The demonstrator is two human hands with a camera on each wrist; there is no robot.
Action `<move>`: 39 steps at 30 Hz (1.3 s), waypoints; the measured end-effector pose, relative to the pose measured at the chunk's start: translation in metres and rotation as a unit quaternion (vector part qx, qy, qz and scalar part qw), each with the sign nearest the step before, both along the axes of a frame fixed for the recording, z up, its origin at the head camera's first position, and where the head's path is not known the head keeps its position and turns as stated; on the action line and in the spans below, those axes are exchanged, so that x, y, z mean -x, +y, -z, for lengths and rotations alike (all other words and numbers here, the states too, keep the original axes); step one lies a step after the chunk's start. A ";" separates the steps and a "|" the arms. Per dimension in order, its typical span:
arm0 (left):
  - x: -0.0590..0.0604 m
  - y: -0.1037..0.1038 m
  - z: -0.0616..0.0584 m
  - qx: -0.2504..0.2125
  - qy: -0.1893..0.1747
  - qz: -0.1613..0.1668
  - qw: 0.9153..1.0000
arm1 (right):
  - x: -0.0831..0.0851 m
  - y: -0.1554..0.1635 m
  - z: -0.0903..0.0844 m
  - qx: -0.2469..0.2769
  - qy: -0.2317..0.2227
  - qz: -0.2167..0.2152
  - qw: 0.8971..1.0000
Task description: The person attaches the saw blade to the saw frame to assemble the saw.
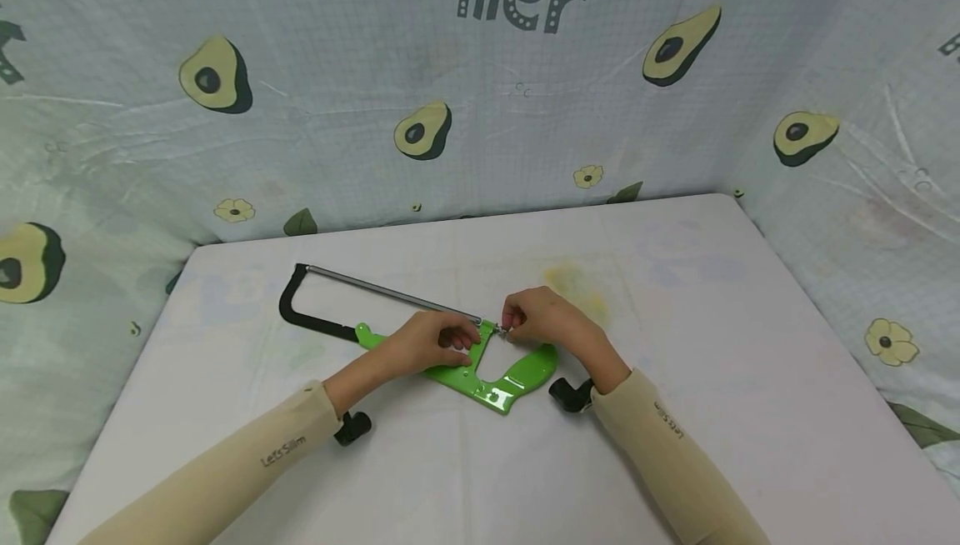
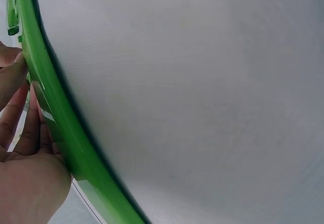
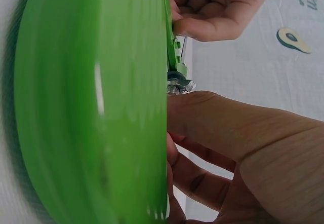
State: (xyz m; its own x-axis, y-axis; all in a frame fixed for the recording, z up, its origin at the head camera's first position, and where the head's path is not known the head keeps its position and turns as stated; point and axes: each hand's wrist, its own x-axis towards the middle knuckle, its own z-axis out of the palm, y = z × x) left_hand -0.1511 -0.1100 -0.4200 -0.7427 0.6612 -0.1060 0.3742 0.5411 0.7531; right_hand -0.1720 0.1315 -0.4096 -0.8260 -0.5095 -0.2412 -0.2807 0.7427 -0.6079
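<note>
Two hands meet at the handle of a hacksaw lying flat on the worktop.

The left hand (image 1: 429,343) rests on the glossy green plastic handle of the black-framed hacksaw (image 1: 491,378), fingers curled over its upper edge and gripping it. The right hand (image 1: 542,317) comes in from the other side, wrist bent, fingers pinching the small metal wing nut (image 1: 501,329) where the blade rod enters the handle. Both forearms wear beige sleeves. The saw lies mid-way across the white worktop (image 1: 720,362); avocado-print cloth (image 1: 675,95) hangs all around.
</note>
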 end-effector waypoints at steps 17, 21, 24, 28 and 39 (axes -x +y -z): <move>-0.001 -0.003 0.003 -0.006 0.007 0.010 1.000 | 0.000 0.000 0.003 -0.007 0.001 -0.015 1.000; -0.002 -0.003 0.006 -0.011 0.006 0.009 1.000 | 0.001 0.001 0.003 -0.009 0.001 -0.017 1.000; -0.002 -0.003 0.007 -0.015 0.005 0.010 1.000 | 0.001 0.001 0.003 -0.008 0.001 -0.018 1.000; -0.001 -0.003 0.007 -0.013 0.009 0.009 1.000 | 0.001 0.002 0.003 -0.007 -0.001 -0.015 1.000; 0.000 -0.003 0.007 -0.009 0.010 0.011 1.000 | 0.003 0.002 0.005 -0.008 -0.025 -0.002 1.000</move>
